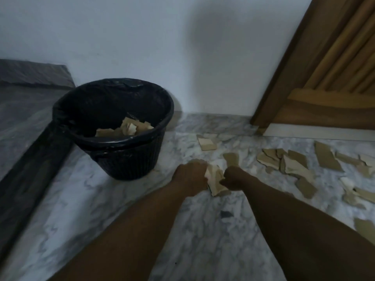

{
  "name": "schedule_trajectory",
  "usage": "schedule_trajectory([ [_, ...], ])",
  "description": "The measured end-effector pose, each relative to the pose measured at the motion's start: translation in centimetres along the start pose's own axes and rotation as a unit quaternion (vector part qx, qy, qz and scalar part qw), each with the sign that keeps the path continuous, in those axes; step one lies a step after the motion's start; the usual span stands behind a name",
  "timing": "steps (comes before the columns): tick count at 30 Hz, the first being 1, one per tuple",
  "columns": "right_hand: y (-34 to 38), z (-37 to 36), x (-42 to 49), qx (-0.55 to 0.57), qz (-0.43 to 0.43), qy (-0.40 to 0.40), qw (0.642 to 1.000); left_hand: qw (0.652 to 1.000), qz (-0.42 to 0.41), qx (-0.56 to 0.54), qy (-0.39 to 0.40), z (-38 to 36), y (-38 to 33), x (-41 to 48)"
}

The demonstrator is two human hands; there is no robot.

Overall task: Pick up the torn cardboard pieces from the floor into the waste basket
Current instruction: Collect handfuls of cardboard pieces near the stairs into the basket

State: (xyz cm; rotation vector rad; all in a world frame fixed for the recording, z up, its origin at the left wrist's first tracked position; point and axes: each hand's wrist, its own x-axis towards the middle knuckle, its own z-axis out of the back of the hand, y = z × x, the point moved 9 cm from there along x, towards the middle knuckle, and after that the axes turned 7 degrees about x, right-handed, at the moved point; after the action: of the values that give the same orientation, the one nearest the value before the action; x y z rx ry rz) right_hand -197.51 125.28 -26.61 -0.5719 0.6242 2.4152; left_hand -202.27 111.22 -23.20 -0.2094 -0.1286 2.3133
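1. Cardboard pieces (215,182) are held as a small bundle between both hands, low over the marble floor (85,201) and right of the waste basket (129,161); whether the bundle touches the floor cannot be told.
2. The left hand (190,176) and right hand (233,178) are each curled round that bundle (backs face the camera, so the fingertips are hidden).
3. More torn pieces (292,165) are scattered across the floor to the right, the outermost cut off by the frame edge.
4. Scraps (125,128) are seen inside the basket's black liner (97,102); its bottom is lost in shadow.
5. Outlines are softened by blur, so the held pieces cannot be counted.
6. A wooden door (324,82) is cropped at upper right.
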Motion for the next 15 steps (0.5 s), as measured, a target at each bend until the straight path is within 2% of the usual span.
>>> schedule_trajectory([
  [2, -1.6, -1.1, 1.7, -0.041, 0.005, 0.016, 0.999, 0.997, 0.051, 0.015, 0.059, -4.3, 1.1, 0.3],
  [5, -1.8, -0.9, 3.9, -0.038, 0.014, -0.003, 0.999, 0.982, 0.150, 0.014, 0.112, -8.4, 3.6, 0.5],
  [11, -0.4, -2.4, 6.4, 0.070, -0.011, -0.034, 0.997, 0.967, 0.231, -0.013, 0.110, -9.8, 5.2, 2.5],
  [13, -0.4, -3.5, 6.3, 0.049, -0.036, -0.032, 0.998, 0.951, 0.273, -0.032, 0.141, -10.1, 5.9, 2.9],
  [15, -0.5, -3.6, 6.6, 0.033, -0.056, -0.068, 0.996, 0.940, 0.298, -0.053, 0.156, -10.6, 6.5, 3.1],
])
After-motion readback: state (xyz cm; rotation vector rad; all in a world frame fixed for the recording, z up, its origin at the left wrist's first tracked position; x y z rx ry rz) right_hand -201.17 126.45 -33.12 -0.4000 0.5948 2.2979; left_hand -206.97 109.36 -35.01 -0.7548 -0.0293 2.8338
